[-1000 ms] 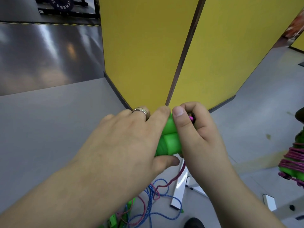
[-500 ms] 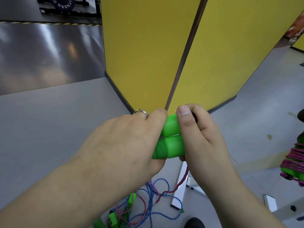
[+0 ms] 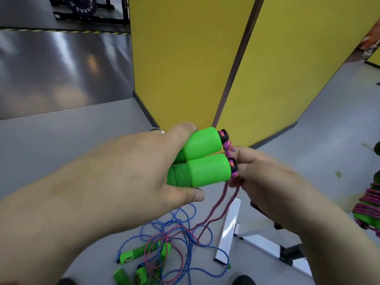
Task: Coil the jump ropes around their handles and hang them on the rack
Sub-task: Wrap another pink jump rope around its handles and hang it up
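Two green handles (image 3: 202, 161) of one jump rope lie side by side, held in the air above the grey floor (image 3: 61, 145) in front of the yellow partition panels (image 3: 185, 58). The left hand (image 3: 139, 171) wraps them from the left, forefinger over the upper handle and thumb under the lower one, a ring (image 3: 157, 130) on one finger; its grip is clamped on the pair. At the handles' right ends sit dark caps from which the pink cord (image 3: 228, 147) issues. The right hand (image 3: 267, 182) meets these ends, its fingers curled round the pink cord just beside the caps; its grip is closed on the cord. Two strands of that cord drop from the right hand to the floor.

On the floor below the hands lies a tangle of loose ropes (image 3: 174, 233), blue and pink cords crossing each other, with several further green handles (image 3: 131, 256) among them near the lower edge of the view. Just right of the tangle stands the white foot of a rack frame (image 3: 228, 229), its bars meeting at an angle on the floor. At the right edge of the view a finished bundle (image 3: 368, 208), pink cord wound round green handles, is partly in view; what it hangs from cannot be seen. Dark shoe tips (image 3: 243, 280) show at the bottom edge. In the far upper left corner a weight plate (image 3: 82, 7) rests on a black stand beyond a glossy dark floor strip.
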`<act>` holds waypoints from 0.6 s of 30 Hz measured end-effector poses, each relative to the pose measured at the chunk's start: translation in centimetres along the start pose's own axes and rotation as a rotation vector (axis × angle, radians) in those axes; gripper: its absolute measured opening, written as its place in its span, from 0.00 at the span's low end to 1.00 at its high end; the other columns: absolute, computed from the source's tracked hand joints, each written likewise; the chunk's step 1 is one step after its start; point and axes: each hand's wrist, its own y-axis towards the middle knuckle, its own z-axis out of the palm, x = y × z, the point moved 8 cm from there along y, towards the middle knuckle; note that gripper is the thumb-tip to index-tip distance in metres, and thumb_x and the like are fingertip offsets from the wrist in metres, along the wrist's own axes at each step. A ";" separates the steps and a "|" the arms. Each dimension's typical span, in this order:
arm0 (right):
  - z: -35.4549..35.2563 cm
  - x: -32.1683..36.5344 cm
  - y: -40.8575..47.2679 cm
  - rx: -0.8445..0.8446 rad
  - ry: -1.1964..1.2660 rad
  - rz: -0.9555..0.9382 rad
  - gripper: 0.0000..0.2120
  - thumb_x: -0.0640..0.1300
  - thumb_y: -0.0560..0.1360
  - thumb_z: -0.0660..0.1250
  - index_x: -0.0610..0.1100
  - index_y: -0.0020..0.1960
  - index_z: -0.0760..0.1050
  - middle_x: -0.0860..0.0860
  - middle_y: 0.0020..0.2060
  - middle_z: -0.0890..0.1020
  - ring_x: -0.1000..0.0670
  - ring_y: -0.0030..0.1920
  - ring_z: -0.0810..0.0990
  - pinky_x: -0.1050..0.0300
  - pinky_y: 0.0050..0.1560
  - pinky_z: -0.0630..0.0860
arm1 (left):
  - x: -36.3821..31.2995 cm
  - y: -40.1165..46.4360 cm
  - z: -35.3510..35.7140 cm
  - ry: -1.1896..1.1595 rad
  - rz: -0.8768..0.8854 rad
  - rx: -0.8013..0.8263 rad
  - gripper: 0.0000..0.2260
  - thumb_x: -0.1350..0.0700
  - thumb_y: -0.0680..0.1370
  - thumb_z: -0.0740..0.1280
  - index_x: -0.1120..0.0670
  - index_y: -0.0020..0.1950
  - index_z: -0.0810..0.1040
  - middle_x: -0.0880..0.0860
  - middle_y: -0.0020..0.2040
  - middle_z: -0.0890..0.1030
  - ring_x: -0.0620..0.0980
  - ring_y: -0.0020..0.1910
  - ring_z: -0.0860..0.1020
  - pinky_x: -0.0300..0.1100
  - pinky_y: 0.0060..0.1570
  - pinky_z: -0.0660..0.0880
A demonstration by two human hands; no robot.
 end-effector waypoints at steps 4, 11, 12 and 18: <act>0.0 0.5 -1.8 0.149 0.186 -0.047 0.15 0.47 0.77 0.66 0.35 0.55 0.76 0.44 0.37 0.75 0.45 0.40 0.76 0.48 0.52 0.71 | 0.0 -0.2 -0.3 -0.011 0.002 0.015 0.42 0.23 0.60 0.57 0.27 0.71 0.45 0.41 0.52 0.73 0.47 0.52 0.76 0.49 0.53 0.77; -0.5 0.7 -0.9 -0.031 0.070 -0.137 0.19 0.62 0.69 0.75 0.47 0.48 0.83 0.49 0.33 0.76 0.53 0.32 0.70 0.59 0.35 0.71 | 0.4 -0.4 -0.2 -0.179 0.044 0.037 0.39 0.20 0.57 0.56 0.23 0.67 0.52 0.39 0.47 0.77 0.41 0.46 0.78 0.49 0.49 0.79; -0.1 0.7 -0.9 -0.047 0.054 -0.153 0.15 0.61 0.70 0.75 0.49 0.45 0.84 0.52 0.33 0.78 0.54 0.32 0.72 0.61 0.35 0.73 | 0.2 -0.5 -0.1 -0.225 0.051 0.053 0.38 0.20 0.57 0.58 0.22 0.66 0.54 0.38 0.47 0.77 0.39 0.46 0.78 0.47 0.49 0.79; 2.4 0.3 -0.8 -0.215 -0.418 -0.121 0.13 0.42 0.79 0.59 0.45 0.37 0.76 0.43 0.35 0.80 0.44 0.36 0.76 0.54 0.37 0.75 | -0.6 0.1 0.2 -0.340 0.070 0.038 0.35 0.25 0.63 0.66 0.25 0.67 0.57 0.34 0.51 0.77 0.34 0.51 0.77 0.39 0.50 0.75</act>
